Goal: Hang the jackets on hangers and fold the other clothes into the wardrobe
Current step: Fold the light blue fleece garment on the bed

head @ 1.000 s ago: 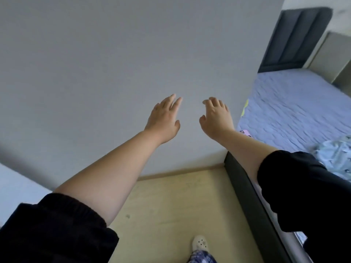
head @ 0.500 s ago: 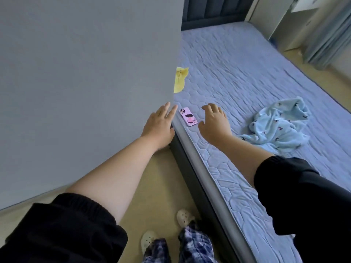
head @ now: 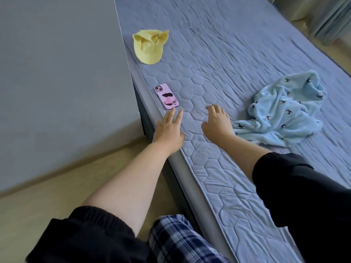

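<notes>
Since a moment ago the view has swung off the grey wall (head: 57,82) and down over the bed (head: 237,54), so more of the quilted lilac mattress now shows. Both hands are out over its near edge, empty. The left hand (head: 168,128) is spread flat, fingers straight, its tips just short of a pink phone (head: 166,96) lying by the mattress edge. The right hand (head: 216,123) is open with fingers loosely curled, just beside a crumpled light-blue garment (head: 284,109). That garment looks soft and fleecy, dotted with small dark motifs, and lies in a rumpled heap on the mattress to the right. Farther up the bed, near the wall-side edge, sits a small yellow garment (head: 149,46), folded over on itself.
</notes>
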